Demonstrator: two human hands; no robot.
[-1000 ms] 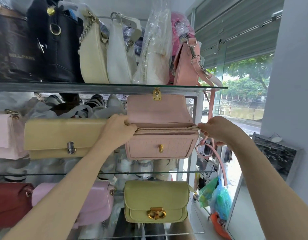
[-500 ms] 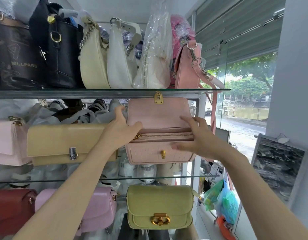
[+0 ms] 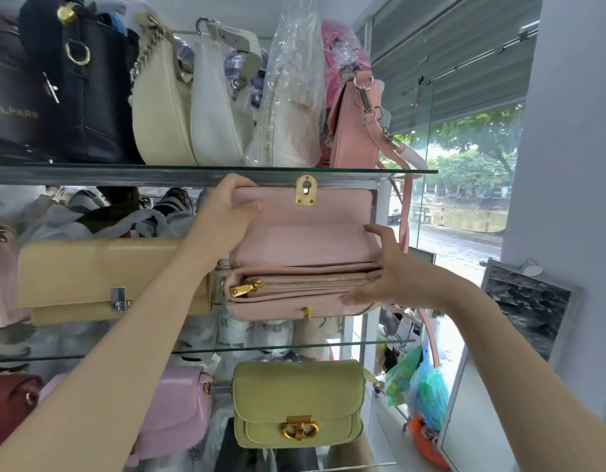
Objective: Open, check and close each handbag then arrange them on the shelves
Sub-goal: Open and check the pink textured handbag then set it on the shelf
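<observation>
Legible writing is limited to one item: the dark brown cylindrical bag (image 3: 12,97) at the far left of the upper glass shelf (image 3: 206,175) carries pale lettering, cut off by the frame edge, of which "LLPAR" can be made out. No other brand or label can be read.

The pale pink rectangular flap handbag (image 3: 305,267) is held in mid-air in front of the middle compartment, just under the upper glass shelf and above the lower glass shelf (image 3: 260,349). Its long axis runs left to right, level. The flap stands upright and open, its inner face toward the camera, with a gold clasp plate (image 3: 306,194) at the top edge. The top of the body faces up and toward the camera; a gold zipper (image 3: 315,283) runs along the long axis, closed, with its pull at the left end. A small gold turn stud (image 3: 307,313) sits on the front panel.

The left hand (image 3: 226,216) grips the upper left corner of the raised flap, fingers curled over its top edge. The right hand (image 3: 390,277) is at the right end of the bag body, fingers spread, the lower ones lying against the front panel and the thumb raised beside the flap.

A beige patent clutch with a silver clasp (image 3: 107,281) lies just left of the pink bag. A yellow-green flap bag with a gold buckle (image 3: 298,403) stands below the lower shelf.
</observation>
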